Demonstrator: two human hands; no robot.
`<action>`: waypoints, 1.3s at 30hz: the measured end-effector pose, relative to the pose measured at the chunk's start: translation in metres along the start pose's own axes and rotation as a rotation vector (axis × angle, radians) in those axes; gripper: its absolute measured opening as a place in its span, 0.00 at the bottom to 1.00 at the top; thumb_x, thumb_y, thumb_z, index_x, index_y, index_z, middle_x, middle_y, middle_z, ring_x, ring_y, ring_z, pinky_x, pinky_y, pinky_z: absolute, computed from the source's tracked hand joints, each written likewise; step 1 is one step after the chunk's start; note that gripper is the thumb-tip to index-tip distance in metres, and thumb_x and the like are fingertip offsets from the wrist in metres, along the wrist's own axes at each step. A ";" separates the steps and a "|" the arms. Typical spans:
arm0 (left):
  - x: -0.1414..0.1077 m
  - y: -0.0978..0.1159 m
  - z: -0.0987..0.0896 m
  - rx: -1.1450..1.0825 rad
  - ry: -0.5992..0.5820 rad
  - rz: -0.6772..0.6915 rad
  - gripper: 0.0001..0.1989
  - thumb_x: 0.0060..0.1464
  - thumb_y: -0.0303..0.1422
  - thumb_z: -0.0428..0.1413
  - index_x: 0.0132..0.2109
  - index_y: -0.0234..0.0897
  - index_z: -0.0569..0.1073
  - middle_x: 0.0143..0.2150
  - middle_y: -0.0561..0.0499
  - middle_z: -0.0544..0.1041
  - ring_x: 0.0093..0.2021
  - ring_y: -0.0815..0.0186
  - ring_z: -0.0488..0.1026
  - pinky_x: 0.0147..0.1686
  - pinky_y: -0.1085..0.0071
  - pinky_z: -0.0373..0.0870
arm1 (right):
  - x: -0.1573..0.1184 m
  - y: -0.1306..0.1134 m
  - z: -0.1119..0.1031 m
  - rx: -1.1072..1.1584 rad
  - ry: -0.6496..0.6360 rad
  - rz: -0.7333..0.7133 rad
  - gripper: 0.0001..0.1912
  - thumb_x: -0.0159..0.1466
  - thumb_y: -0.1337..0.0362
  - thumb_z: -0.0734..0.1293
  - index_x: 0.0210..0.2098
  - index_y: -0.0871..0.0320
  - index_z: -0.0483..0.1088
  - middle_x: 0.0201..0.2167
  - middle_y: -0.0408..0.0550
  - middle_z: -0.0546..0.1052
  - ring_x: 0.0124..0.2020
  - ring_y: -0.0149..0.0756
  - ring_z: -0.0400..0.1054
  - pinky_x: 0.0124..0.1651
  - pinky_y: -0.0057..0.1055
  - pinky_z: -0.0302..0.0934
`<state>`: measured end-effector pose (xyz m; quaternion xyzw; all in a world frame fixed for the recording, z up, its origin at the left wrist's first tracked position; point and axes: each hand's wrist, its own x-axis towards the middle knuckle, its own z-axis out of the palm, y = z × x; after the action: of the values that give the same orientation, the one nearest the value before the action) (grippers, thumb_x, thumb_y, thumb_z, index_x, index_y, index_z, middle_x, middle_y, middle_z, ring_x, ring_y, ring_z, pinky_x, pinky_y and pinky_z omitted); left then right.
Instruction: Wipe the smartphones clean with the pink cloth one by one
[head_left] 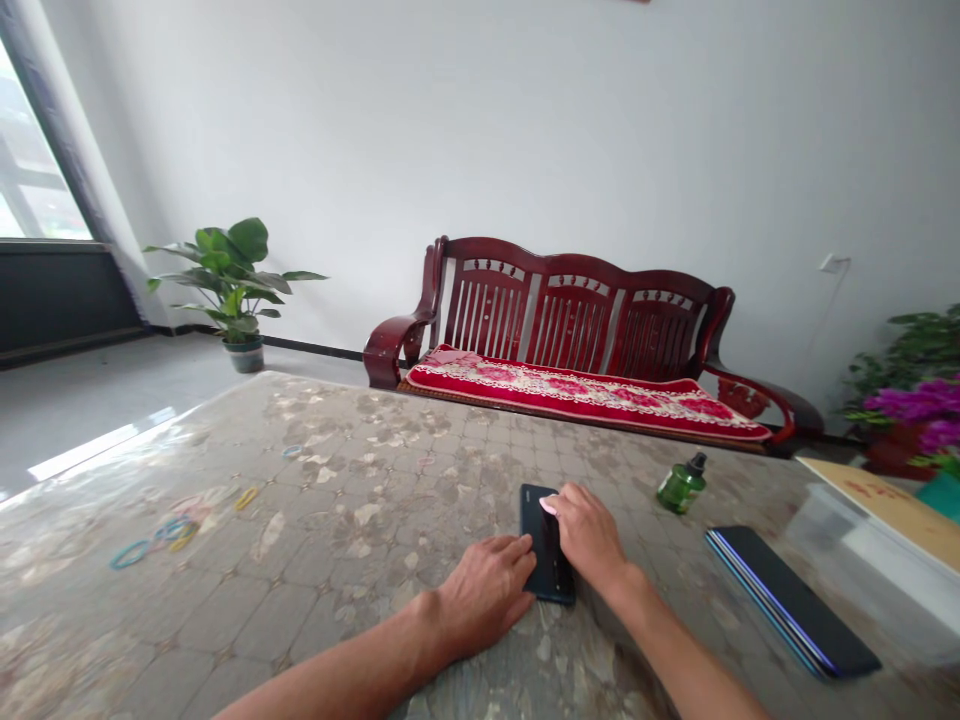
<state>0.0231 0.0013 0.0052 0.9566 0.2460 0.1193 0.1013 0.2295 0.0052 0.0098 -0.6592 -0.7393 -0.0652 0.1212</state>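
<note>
A dark smartphone [553,578] lies flat on the patterned tablecloth in front of me, its back or screen glossy and dark. My left hand [491,585] rests at its left edge, with bent fingers holding the phone's side. Above the phone's upper part, my right hand [589,530] pinches a small whitish-pink pad [548,504] and presses it to the surface. Most of the pad is hidden under the fingers. To the right of that hand stands a small green bottle [682,486] with a black cap.
A stack of dark phones or flat slabs [795,600] lies at the right, beside a clear plastic box [847,530] with a tan lid. Coloured bands [169,535] are scattered on the left. A wooden bench [562,320] stands beyond the table [247,600].
</note>
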 end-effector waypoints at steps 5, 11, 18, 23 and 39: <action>-0.001 -0.001 0.002 -0.008 0.014 0.002 0.14 0.62 0.35 0.54 0.53 0.35 0.70 0.60 0.41 0.72 0.59 0.54 0.70 0.59 0.61 0.66 | 0.018 0.007 0.009 0.032 0.006 0.088 0.19 0.69 0.70 0.56 0.45 0.52 0.77 0.39 0.48 0.75 0.44 0.35 0.67 0.46 0.26 0.57; -0.001 -0.001 0.003 -0.014 0.018 0.000 0.14 0.62 0.34 0.54 0.53 0.35 0.70 0.61 0.41 0.71 0.58 0.54 0.70 0.59 0.60 0.66 | -0.011 0.003 0.002 0.112 -0.032 0.056 0.19 0.70 0.69 0.54 0.45 0.51 0.77 0.39 0.47 0.74 0.42 0.33 0.69 0.44 0.25 0.58; 0.000 -0.001 0.004 -0.017 0.020 -0.003 0.14 0.63 0.34 0.53 0.53 0.35 0.70 0.60 0.41 0.72 0.59 0.54 0.69 0.59 0.61 0.66 | 0.001 0.006 0.000 0.077 -0.040 0.069 0.19 0.69 0.69 0.55 0.45 0.51 0.77 0.40 0.47 0.75 0.43 0.34 0.69 0.45 0.26 0.58; -0.001 -0.001 0.003 -0.019 0.018 -0.003 0.14 0.63 0.35 0.54 0.54 0.35 0.70 0.60 0.41 0.72 0.59 0.55 0.70 0.59 0.61 0.66 | 0.008 0.002 -0.003 0.076 -0.067 0.095 0.20 0.69 0.71 0.54 0.44 0.53 0.77 0.39 0.48 0.76 0.42 0.33 0.69 0.44 0.25 0.57; -0.001 0.000 0.000 -0.017 0.011 -0.008 0.14 0.62 0.34 0.54 0.53 0.35 0.71 0.59 0.41 0.72 0.57 0.54 0.71 0.58 0.61 0.67 | 0.005 0.005 -0.004 0.088 -0.070 0.115 0.19 0.67 0.71 0.56 0.45 0.51 0.77 0.41 0.47 0.76 0.44 0.33 0.70 0.44 0.24 0.57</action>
<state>0.0225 0.0007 0.0049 0.9539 0.2495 0.1264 0.1086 0.2342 0.0100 0.0145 -0.6964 -0.7061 -0.0024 0.1279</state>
